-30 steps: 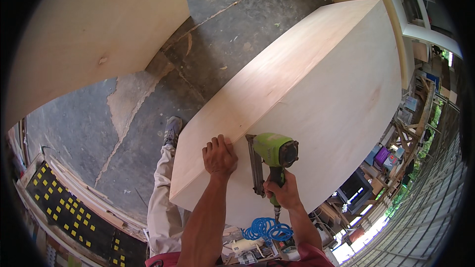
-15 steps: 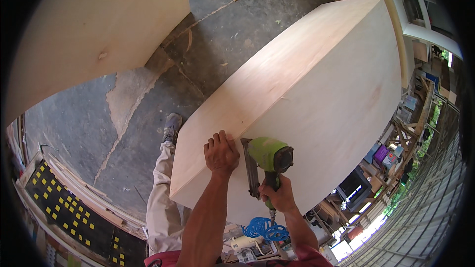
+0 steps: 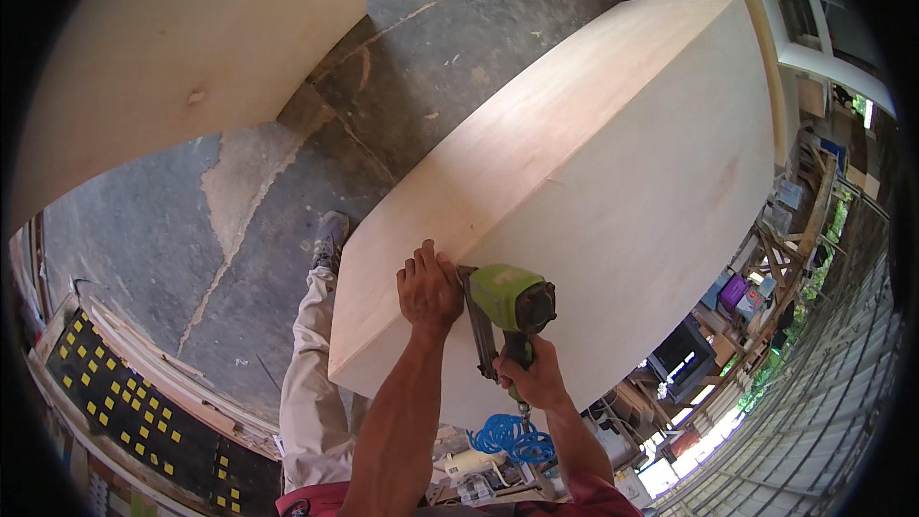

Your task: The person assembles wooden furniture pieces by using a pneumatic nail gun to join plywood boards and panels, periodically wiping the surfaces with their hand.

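A grey, cracked concrete floor [image 3: 402, 67] spreads across the far side and the left. On it, a long box-shaped piece of pale plywood [image 3: 632, 191] runs from near centre to far right, one long edge facing up. A broad pale plywood sheet [image 3: 191, 29] fills the far left. Near left lies a black panel dotted with yellow squares [image 3: 110, 397]. A green-and-black nail gun [image 3: 503, 297] is at near centre, its nose at the box's long edge; whether it touches the wood I cannot tell. A coiled blue plastic hose [image 3: 507, 436] sits just nearer. The right hand [image 3: 538, 373] is wrapped around the nail gun's handle. The left hand [image 3: 428, 292] lies unclenched over the long edge, fingers side by side and slightly bent, just left of the nose.
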### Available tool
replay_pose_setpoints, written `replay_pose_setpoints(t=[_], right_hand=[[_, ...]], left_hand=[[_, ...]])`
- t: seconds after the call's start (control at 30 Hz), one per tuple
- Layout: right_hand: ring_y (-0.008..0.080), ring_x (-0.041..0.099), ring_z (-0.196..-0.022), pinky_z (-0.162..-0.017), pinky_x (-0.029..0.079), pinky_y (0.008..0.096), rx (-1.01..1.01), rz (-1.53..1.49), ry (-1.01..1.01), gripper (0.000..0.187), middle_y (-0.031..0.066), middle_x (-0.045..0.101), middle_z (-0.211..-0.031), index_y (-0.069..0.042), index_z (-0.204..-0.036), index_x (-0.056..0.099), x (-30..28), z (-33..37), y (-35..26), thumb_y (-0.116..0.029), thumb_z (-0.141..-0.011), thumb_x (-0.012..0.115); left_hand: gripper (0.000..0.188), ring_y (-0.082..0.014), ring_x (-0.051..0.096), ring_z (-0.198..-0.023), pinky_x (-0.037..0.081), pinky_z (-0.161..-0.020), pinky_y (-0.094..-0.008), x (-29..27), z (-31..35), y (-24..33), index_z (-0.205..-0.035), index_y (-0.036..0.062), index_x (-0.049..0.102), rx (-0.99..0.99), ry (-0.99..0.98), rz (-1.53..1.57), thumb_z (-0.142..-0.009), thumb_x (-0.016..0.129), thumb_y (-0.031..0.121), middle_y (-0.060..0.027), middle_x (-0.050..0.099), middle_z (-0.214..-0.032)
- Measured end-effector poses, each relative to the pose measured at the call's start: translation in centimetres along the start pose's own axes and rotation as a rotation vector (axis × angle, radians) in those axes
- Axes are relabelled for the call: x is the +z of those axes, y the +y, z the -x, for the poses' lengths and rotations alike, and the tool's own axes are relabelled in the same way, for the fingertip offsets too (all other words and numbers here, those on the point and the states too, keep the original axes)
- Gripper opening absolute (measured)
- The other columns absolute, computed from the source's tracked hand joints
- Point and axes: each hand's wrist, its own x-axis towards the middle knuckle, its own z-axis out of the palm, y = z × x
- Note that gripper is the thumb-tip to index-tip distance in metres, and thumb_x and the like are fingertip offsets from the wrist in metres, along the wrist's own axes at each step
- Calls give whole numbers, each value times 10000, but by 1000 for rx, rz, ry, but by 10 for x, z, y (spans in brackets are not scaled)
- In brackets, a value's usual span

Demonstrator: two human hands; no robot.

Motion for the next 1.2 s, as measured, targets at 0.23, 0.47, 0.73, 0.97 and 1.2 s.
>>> replay_pose_setpoints(t=[0.23, 0.47, 0.73, 0.97, 1.2], right_hand=[[109, 584, -530, -497, 479, 272, 10, 20, 25, 113, 45, 603, -619, 7, -839, 579, 3, 3, 7, -27, -860, 685], [133, 574, -542, -517, 473, 290, 4, -238, 136, 91, 71, 605, -651, 7, -825, 574, 16, 43, 35, 23, -840, 662], [169, 571, -543, -539, 483, 323, -70, -392, 205, 129, 98, 583, -679, 56, -945, 578, 57, 110, 111, 35, -826, 624], [189, 542, -531, -613, 517, 386, -125, -456, 145, 562, 70, 551, -692, 114, -1359, 467, 85, 147, 203, 43, -818, 603], [174, 541, -530, -613, 521, 376, -115, -377, 160, 591, 70, 547, -691, 119, -1381, 440, 71, 161, 236, 54, -810, 577]], left_hand=[[298, -361, 623, -890, 452, -794, -465, 2, 2, -5, -1188, -10, 562, 46, 44, 2, -982, 453, 176, -186, 655, -996], [288, -355, 623, -902, 460, -793, -462, 5, 6, -6, -1203, -3, 545, 17, 79, 54, -993, 470, 180, -182, 654, -1001], [210, -377, 629, -940, 478, -835, -483, 1, 20, -20, -1106, 33, 581, 73, 163, 254, -978, 507, 183, -178, 639, -1057], [82, -331, 554, -897, 448, -781, -438, -19, 64, -93, -912, 47, 624, 453, 446, 258, -854, 675, 75, -133, 571, -902], [158, -311, 557, -856, 449, -766, -421, -60, 171, -214, -930, 52, 681, 286, 552, 233, -807, 763, 105, -125, 576, -898]])
